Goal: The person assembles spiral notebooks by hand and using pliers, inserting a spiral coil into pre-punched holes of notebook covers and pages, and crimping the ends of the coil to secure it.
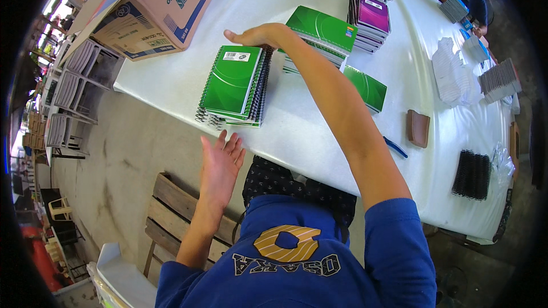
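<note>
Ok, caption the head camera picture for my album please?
Left hand at the near end, right hand at the far end: a stack of green spiral notebooks between them on a white table.

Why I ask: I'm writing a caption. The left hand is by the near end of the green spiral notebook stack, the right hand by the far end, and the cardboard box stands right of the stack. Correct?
No: the head view shows the cardboard box left of the green spiral notebook stack. The left hand is by its near end, the right hand by its far end.
</note>
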`<state>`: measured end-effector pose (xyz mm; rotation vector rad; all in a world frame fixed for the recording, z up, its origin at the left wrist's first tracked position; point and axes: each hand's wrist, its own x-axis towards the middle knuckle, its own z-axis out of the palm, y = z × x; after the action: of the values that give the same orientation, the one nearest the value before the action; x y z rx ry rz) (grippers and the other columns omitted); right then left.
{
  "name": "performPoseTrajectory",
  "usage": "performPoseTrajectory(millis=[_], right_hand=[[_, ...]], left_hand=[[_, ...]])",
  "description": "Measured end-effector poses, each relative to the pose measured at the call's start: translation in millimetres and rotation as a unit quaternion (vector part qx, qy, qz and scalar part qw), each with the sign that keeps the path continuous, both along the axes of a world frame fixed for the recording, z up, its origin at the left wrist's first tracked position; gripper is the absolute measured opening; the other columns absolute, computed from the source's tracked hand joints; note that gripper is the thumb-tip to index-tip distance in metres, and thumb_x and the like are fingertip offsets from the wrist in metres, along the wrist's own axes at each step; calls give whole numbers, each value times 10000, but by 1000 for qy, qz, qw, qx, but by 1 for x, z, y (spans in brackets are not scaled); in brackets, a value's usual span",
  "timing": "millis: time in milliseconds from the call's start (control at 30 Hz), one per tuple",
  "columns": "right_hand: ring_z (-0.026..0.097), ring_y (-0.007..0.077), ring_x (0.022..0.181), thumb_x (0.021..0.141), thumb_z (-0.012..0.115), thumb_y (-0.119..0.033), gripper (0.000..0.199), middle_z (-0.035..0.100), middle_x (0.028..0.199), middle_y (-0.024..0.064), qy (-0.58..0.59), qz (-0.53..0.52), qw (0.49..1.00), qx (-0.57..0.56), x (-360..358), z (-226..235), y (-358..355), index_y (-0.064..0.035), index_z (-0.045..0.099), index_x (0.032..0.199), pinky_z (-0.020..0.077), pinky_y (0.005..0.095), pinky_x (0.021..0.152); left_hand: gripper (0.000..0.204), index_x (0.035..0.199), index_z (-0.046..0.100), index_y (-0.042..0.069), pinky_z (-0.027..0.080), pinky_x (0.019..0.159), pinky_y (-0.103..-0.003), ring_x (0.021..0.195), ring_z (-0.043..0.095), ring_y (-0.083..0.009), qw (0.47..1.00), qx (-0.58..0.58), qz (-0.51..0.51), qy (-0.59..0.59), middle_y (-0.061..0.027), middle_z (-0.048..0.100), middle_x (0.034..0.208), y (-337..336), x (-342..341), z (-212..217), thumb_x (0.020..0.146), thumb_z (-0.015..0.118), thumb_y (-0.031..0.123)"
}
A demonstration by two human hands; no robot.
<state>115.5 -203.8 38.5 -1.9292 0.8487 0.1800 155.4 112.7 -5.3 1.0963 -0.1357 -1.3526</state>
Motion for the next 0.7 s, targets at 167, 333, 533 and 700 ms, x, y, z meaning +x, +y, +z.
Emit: performPoseTrajectory(millis=[167,333,533,700], right_hand=[[397,355,1380,871,212,-831,963,426,1490,202,44,23,989,142,-17,1,25,-99,467,1442,347,526,1095],[465,352,1319,907,245,-784,906,452,1451,222,1,-112,965,237,-56,-16,72,-70,464,1419,372,480,1089],[581,278,1058,927,308,-747,878,583,1165,176,-110,-207,928,289,-107,-24,83,38,485,1280,464,416,976],[573,286,1081,938,320,-724,851,583,1225,191,-225,-187,876,383,-99,-20,90,26,486,1305,451,416,998]], left_hand=[[928,1516,242,17,247,1157,-414,1376,384,-298,997,47,-18,-63,-198,407,1481,-39,34,5,941,260,745],[787,1422,438,58,349,1082,-433,1267,488,-279,995,25,-92,-40,-144,532,1379,-47,91,30,978,261,684],[615,1392,495,137,410,1020,-468,1150,550,-264,992,76,-83,-64,-98,574,1321,-65,96,36,1014,310,585],[602,1358,522,128,405,1018,-406,1201,525,-219,993,67,-39,-86,-59,586,1318,-63,58,39,1028,280,569]])
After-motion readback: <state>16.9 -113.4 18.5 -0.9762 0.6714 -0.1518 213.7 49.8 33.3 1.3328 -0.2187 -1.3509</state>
